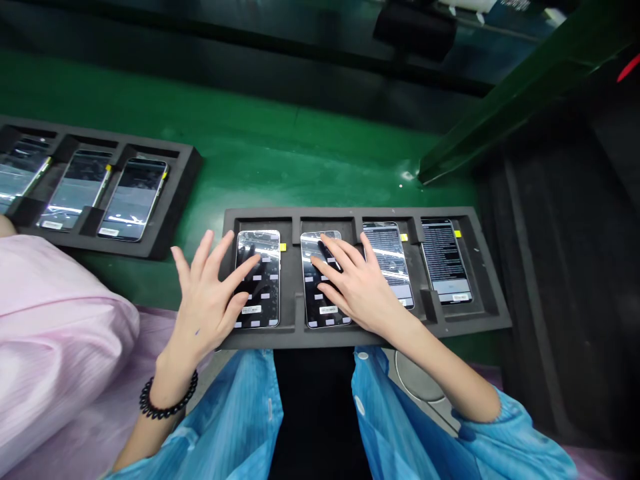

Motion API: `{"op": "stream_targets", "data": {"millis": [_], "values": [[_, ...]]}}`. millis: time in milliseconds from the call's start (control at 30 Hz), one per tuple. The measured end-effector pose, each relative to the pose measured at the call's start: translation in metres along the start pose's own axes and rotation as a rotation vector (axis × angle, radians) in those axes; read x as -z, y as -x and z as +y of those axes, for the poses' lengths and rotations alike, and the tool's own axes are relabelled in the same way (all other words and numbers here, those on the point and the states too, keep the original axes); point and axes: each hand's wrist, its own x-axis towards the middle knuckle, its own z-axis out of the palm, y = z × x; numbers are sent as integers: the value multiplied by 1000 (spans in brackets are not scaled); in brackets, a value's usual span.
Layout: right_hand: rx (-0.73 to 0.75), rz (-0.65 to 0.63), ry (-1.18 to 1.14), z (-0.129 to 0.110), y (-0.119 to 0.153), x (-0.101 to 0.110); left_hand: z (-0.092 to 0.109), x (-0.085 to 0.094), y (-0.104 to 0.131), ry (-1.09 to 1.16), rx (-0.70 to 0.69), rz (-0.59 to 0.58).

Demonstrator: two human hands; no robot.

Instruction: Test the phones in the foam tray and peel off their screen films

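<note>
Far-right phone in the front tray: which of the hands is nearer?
Right. The right hand is left of the far-right phone, over the second phone and part of the third phone; the left hand is farther left, at the leftmost phone.

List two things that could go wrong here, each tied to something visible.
The left hand spreads over the near tray's leftmost phone, the right hand over the second phone; a spare finger might make an unintended touch.

The right hand also overlaps the third phone in view, so could brush its screen.

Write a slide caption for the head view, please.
Left hand and right hand spread over two phones in a dark four-slot tray.
</note>
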Motion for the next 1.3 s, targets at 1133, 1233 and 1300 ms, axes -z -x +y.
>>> {"op": "stream_targets", "data": {"millis": [1133, 1233, 1300], "values": [[32, 88, -74, -4, 26, 1, -9, 8, 31, -28, -29, 18], [44, 129, -105, -6, 30, 4, -10, 6, 28, 10, -54, 53], [40, 151, -121, -7, 33, 5, -10, 5, 24, 18, -98, 76]]}}
